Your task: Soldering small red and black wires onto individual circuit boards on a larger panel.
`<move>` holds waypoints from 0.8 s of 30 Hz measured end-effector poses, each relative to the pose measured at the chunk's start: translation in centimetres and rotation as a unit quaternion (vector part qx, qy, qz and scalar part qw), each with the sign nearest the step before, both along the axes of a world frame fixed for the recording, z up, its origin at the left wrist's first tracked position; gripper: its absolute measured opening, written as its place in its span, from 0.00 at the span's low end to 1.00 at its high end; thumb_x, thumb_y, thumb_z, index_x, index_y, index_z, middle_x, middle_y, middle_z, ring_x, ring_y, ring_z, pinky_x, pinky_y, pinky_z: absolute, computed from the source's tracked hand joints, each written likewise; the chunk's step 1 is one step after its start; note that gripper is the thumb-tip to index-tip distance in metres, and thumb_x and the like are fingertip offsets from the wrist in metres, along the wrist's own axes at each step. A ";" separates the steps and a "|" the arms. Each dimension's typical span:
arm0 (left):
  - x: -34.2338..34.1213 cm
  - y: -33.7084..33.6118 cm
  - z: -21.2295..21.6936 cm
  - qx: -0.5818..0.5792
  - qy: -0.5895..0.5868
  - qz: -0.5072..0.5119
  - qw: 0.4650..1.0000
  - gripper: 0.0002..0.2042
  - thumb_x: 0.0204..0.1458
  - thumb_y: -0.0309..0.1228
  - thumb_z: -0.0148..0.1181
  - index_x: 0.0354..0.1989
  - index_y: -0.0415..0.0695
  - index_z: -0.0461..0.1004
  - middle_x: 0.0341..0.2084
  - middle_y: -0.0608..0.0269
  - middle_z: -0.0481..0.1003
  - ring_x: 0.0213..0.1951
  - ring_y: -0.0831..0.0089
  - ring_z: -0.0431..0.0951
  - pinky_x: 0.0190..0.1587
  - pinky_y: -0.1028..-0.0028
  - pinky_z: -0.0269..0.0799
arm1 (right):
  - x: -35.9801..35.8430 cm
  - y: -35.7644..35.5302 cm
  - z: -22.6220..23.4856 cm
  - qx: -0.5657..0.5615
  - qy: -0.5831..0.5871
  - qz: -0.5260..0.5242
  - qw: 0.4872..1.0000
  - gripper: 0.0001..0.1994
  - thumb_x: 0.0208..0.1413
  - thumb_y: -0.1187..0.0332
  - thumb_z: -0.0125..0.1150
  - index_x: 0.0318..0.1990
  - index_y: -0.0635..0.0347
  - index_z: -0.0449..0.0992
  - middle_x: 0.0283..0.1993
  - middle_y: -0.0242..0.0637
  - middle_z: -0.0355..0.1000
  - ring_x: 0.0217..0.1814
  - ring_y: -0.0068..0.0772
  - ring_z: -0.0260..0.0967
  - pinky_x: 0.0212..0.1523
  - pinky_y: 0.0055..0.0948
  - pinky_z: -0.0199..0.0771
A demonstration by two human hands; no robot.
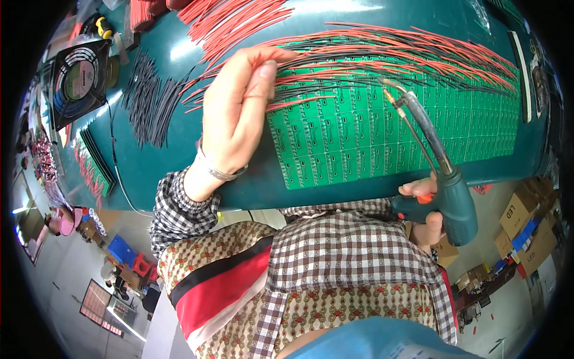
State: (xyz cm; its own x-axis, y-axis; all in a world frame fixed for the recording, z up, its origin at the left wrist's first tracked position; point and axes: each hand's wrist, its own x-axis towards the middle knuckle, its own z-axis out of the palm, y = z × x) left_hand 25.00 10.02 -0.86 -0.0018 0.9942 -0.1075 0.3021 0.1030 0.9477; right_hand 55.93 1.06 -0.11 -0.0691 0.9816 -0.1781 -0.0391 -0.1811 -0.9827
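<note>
My right hand (427, 209) grips a dark green soldering gun (457, 206) by its handle, with a finger near the orange trigger. Its metal tip and a thin feed tube reach up over a panel of green circuit boards (335, 143). Rows of red and black wires (406, 57) lie across the panel's far part, the tip close to their near edge. Over the left end of these wires is my left hand (236, 107), thumb and fingers pinched together. What the pinch holds is too small to make out. A silver bracelet (224, 173) circles that wrist.
Bundled red wires (230, 24) lie at the back, loose black wires (149, 99) left of my left hand. A black fan (81, 81) with a cable stands at the far left, above a stack of wired boards (95, 158). Cardboard boxes (526, 230) sit beyond the table at right.
</note>
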 end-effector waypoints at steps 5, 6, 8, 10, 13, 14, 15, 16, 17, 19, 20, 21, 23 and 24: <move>-1.5 0.5 2.5 0.070 0.164 0.028 0.984 0.07 0.63 0.25 0.52 0.45 0.38 0.73 0.30 0.61 0.76 0.29 0.76 0.70 0.34 0.77 0.68 | 0.5 0.8 0.4 0.005 0.006 0.042 0.999 0.39 0.61 0.47 0.56 0.63 0.78 0.55 0.46 0.45 0.71 0.48 0.41 0.73 0.47 0.37 0.80; -2.0 0.7 2.9 0.040 0.192 0.009 0.980 0.07 0.62 0.26 0.53 0.45 0.38 0.72 0.29 0.62 0.75 0.29 0.77 0.70 0.34 0.77 0.68 | 0.4 0.8 0.1 0.011 0.012 0.043 0.999 0.39 0.61 0.47 0.56 0.63 0.78 0.55 0.46 0.45 0.71 0.48 0.41 0.73 0.47 0.37 0.80; -2.2 1.8 4.2 -0.108 0.144 -0.029 0.983 0.08 0.62 0.27 0.54 0.46 0.37 0.71 0.26 0.64 0.73 0.28 0.75 0.70 0.34 0.76 0.68 | 0.2 0.8 -0.4 0.044 0.024 0.017 0.999 0.39 0.62 0.48 0.55 0.63 0.79 0.54 0.46 0.45 0.71 0.48 0.41 0.73 0.48 0.37 0.79; -3.1 1.9 4.1 -0.114 0.152 -0.018 0.982 0.10 0.62 0.28 0.53 0.48 0.36 0.70 0.25 0.63 0.70 0.29 0.71 0.70 0.36 0.73 0.69 | 0.2 0.8 -0.4 0.041 0.026 0.010 0.999 0.38 0.62 0.49 0.55 0.63 0.79 0.54 0.46 0.45 0.71 0.47 0.40 0.73 0.47 0.37 0.79; -4.8 2.0 3.2 -0.001 0.148 -0.063 0.987 0.13 0.62 0.24 0.52 0.54 0.35 0.71 0.34 0.65 0.69 0.37 0.71 0.72 0.43 0.71 0.68 | 0.4 1.0 -0.9 0.044 0.033 0.023 0.998 0.37 0.62 0.51 0.56 0.63 0.78 0.55 0.45 0.44 0.71 0.46 0.40 0.73 0.46 0.37 0.79; -4.8 2.4 3.3 0.009 0.154 -0.056 0.986 0.13 0.62 0.24 0.52 0.54 0.35 0.71 0.34 0.65 0.69 0.37 0.71 0.72 0.43 0.71 0.68 | 0.6 1.2 -1.4 0.040 0.040 0.026 0.998 0.36 0.62 0.51 0.56 0.63 0.77 0.56 0.45 0.44 0.71 0.46 0.39 0.73 0.46 0.37 0.79; -4.5 3.1 3.7 0.050 0.260 -0.089 0.960 0.12 0.60 0.22 0.52 0.52 0.35 0.72 0.34 0.60 0.69 0.38 0.66 0.73 0.43 0.71 0.68 | 0.7 1.1 -1.7 0.038 0.045 0.026 0.998 0.36 0.62 0.51 0.57 0.63 0.77 0.56 0.44 0.44 0.71 0.45 0.39 0.73 0.45 0.36 0.79; -4.0 3.9 3.9 0.090 0.362 -0.118 0.920 0.12 0.59 0.20 0.52 0.50 0.35 0.73 0.34 0.55 0.69 0.38 0.61 0.73 0.44 0.71 0.69 | 0.7 0.9 -2.0 0.049 0.047 0.026 0.997 0.36 0.62 0.51 0.57 0.63 0.77 0.56 0.44 0.44 0.71 0.45 0.39 0.73 0.45 0.36 0.79; -3.4 4.5 3.7 0.132 0.381 -0.125 0.907 0.13 0.54 0.18 0.53 0.49 0.36 0.75 0.33 0.49 0.69 0.38 0.53 0.73 0.42 0.67 0.70 | 0.8 0.6 -2.3 0.044 0.043 0.014 0.998 0.36 0.62 0.51 0.57 0.63 0.76 0.57 0.44 0.44 0.71 0.45 0.38 0.73 0.45 0.36 0.80; -2.7 5.3 4.0 0.168 0.474 -0.165 0.848 0.15 0.45 0.17 0.56 0.45 0.36 0.76 0.32 0.50 0.70 0.36 0.51 0.75 0.40 0.63 0.72 | 0.7 0.4 -2.0 0.039 0.033 0.000 0.999 0.36 0.61 0.50 0.58 0.63 0.76 0.58 0.43 0.43 0.72 0.43 0.37 0.74 0.43 0.34 0.80; -2.3 5.8 4.1 0.171 0.513 -0.191 0.820 0.14 0.43 0.18 0.56 0.42 0.36 0.76 0.32 0.51 0.70 0.36 0.51 0.75 0.40 0.62 0.73 | 0.9 0.3 -2.0 0.047 0.034 0.004 0.998 0.36 0.61 0.50 0.58 0.63 0.76 0.58 0.43 0.43 0.72 0.43 0.37 0.74 0.43 0.34 0.80; -1.5 6.4 4.0 0.192 0.539 -0.185 0.799 0.09 0.41 0.20 0.57 0.33 0.36 0.75 0.30 0.52 0.70 0.35 0.54 0.76 0.39 0.61 0.75 | 1.1 0.1 -2.2 0.049 0.036 0.004 0.998 0.37 0.60 0.50 0.59 0.63 0.76 0.58 0.42 0.42 0.72 0.43 0.37 0.74 0.42 0.34 0.81; -0.2 7.4 3.5 0.210 0.558 -0.207 0.775 0.06 0.41 0.21 0.57 0.29 0.36 0.74 0.30 0.52 0.70 0.34 0.55 0.76 0.37 0.61 0.76 | 1.5 -0.5 -2.8 0.058 0.039 -0.005 0.998 0.37 0.60 0.49 0.59 0.62 0.76 0.59 0.42 0.42 0.72 0.43 0.37 0.74 0.42 0.35 0.81; 0.2 8.1 3.2 0.221 0.576 -0.234 0.752 0.04 0.41 0.23 0.57 0.26 0.36 0.72 0.29 0.53 0.70 0.33 0.56 0.76 0.35 0.61 0.76 | 1.6 -0.5 -2.7 0.064 0.035 -0.008 0.997 0.37 0.60 0.49 0.59 0.62 0.76 0.59 0.42 0.42 0.72 0.43 0.37 0.74 0.42 0.35 0.81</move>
State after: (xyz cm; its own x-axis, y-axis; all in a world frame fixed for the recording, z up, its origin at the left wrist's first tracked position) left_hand 25.19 18.08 2.31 0.5197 0.8535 0.0383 0.8538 -0.5172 -0.0592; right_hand 57.49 0.57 -2.85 -0.0617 0.9970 -0.0475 -0.1094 -0.0540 -0.9925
